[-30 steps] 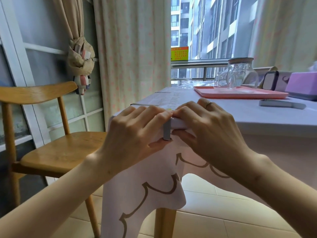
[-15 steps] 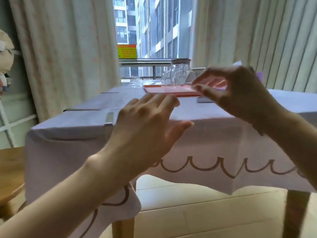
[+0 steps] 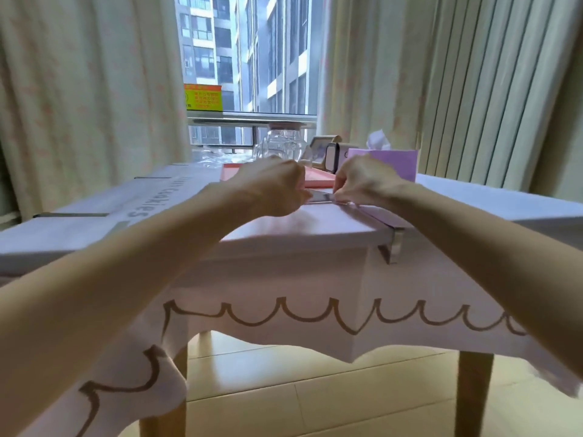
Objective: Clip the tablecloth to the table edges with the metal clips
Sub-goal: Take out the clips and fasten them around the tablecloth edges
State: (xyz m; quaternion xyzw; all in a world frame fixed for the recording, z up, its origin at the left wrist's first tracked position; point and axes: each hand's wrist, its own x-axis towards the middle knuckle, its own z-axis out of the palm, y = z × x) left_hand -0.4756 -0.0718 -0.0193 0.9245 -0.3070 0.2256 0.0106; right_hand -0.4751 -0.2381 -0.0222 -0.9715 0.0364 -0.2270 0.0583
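Observation:
A pale lilac tablecloth [image 3: 284, 279] with a brown scalloped line covers the table and hangs over its near edge. A loose metal clip [image 3: 319, 197] lies on the cloth just in front of the pink tray. My left hand [image 3: 271, 187] pinches the clip's left end with curled fingers. My right hand [image 3: 366, 181] pinches its right end. Another metal clip [image 3: 394, 244] sits on the near table edge, below my right forearm. Two more clips [image 3: 72, 215] [image 3: 151, 177] lie flat along the left edge.
A pink tray [image 3: 318, 179] with a glass jar [image 3: 284, 146] stands at the back. A purple tissue box [image 3: 397, 162] and a small framed object [image 3: 331, 152] are to its right. Curtains hang behind. Wooden table legs [image 3: 473, 389] stand on the tiled floor.
My hands left the clip at the left corner and moved to the middle of the table. Both now hold a loose clip by the tray. The view swung right.

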